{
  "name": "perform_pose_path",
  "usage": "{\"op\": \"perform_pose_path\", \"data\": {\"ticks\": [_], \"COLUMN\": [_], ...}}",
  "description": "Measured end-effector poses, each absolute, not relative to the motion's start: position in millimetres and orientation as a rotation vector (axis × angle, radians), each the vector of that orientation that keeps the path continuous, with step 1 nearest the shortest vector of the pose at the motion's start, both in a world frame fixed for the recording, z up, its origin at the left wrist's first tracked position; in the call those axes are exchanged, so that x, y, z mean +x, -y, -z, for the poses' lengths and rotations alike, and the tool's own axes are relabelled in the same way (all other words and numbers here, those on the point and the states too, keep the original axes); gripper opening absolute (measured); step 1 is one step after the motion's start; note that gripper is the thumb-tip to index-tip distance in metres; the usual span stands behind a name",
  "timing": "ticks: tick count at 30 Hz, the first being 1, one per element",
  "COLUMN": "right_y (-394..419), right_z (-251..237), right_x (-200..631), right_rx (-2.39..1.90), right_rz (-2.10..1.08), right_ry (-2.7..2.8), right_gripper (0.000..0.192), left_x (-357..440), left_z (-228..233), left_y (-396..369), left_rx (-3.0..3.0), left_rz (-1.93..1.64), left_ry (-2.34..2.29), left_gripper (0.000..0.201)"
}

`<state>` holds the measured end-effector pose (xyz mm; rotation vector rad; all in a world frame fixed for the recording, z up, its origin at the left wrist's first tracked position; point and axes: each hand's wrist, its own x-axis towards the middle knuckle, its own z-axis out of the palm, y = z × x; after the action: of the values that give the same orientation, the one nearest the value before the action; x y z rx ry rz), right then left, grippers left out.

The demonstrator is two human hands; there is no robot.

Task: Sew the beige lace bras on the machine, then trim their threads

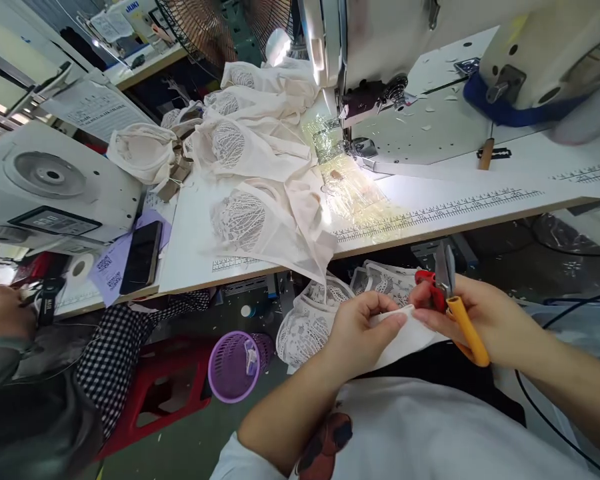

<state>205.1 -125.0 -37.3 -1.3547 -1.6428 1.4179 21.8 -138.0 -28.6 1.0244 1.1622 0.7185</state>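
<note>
A white lace bra (307, 327) hangs over my lap, below the table's front edge. My left hand (363, 330) is closed, its thumb and fingers pinching the bra's white edge. Close by on the right, my right hand (480, 313) is closed around scissors (446, 270) with one red and one orange handle. Their blades point up, away from the cloth. The thumb and fingertips of that hand also meet the bra's edge beside my left fingertips. Part of the bra is hidden behind my hands.
Several white lace bras (237, 220) lie on the table beside a sewing machine (390, 60). A phone (141, 257) lies further left. Below are a purple basket (235, 333) and a red stool (180, 373). A co-worker's hand (5, 313) is at far left.
</note>
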Motion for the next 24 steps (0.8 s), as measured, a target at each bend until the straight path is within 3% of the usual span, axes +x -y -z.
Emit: {"op": "perform_pose_path", "data": {"ticks": [11, 17, 22, 24], "right_y": [119, 125, 119, 118], "right_z": [35, 33, 23, 26], "right_x": [201, 195, 205, 214], "right_rx": [-1.323, -1.319, -1.295, -1.274], "right_rz": [-1.522, -1.367, -1.667, -1.640], "right_ry": [1.713, 1.746, 1.700, 1.777], "right_gripper": [0.026, 0.019, 0.021, 0.032], "left_x": [17, 14, 14, 16], "left_z": [30, 18, 17, 21], "left_y": [129, 119, 118, 121], "left_rx": [1.020, 1.040, 0.789, 0.694], "left_rz": [-0.754, -0.858, -0.807, -0.772], "left_ry": [-1.167, -1.189, -1.025, -0.999], "left_gripper": [0.012, 0.008, 0.026, 0.034]}}
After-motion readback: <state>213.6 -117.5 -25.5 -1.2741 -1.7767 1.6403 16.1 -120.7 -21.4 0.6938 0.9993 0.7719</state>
